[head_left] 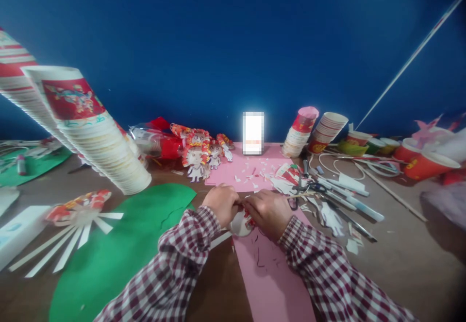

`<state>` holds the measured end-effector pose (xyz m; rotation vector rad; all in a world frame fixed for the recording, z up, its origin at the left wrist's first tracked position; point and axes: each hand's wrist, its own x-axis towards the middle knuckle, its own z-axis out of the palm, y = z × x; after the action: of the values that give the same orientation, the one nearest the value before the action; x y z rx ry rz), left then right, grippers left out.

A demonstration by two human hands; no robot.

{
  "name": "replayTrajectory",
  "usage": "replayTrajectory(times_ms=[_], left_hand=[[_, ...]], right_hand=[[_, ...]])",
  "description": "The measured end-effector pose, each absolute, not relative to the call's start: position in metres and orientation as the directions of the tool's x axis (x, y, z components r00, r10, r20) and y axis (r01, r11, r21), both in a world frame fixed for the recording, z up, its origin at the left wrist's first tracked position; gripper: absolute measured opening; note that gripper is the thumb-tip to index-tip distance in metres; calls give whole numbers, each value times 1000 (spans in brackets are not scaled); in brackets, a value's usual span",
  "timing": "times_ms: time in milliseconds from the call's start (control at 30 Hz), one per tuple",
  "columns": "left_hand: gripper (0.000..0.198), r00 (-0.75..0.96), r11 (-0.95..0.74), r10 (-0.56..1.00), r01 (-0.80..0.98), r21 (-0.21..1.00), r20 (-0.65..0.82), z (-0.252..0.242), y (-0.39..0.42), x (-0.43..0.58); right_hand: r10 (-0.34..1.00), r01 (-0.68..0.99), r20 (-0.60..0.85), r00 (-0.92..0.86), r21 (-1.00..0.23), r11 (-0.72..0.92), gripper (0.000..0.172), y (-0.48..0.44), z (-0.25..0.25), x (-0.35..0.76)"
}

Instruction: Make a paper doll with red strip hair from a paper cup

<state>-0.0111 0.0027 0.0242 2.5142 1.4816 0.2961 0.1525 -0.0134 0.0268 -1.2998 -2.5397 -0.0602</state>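
My left hand (221, 204) and my right hand (267, 213) meet over the pink paper, fingertips pinched close together. Between them is a paper cup piece (241, 226), white with red print; the fingers cover much of it. A thin pale stick (300, 195) sticks out to the right from behind my right hand. Just beyond the hands, white scraps (251, 174) lie scattered on a pink sheet (238, 166). Dark-handled scissors (299, 186) rest close to my right hand.
Tall stacks of paper cups (105, 142) lean at the left. Green paper (109, 259) and a cup cut into strips (78, 220) lie there too. Paper figures (196, 164) and a blurred bright screen (253, 133) stand behind. Pens (364, 208) and orange cups (429, 165) are at the right.
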Motion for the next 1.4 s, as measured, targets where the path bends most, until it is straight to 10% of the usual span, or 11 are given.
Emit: replayTrajectory(times_ms=[567,1400], left_hand=[[21,339,-240,935,824,512,-107,24,7,-22],[19,315,-224,941,852,474,-122,22,7,-23]], right_hand=[[719,724,335,-609,-136,677,20,-5,17,163],[674,669,357,-647,-159,726,18,-7,16,160]])
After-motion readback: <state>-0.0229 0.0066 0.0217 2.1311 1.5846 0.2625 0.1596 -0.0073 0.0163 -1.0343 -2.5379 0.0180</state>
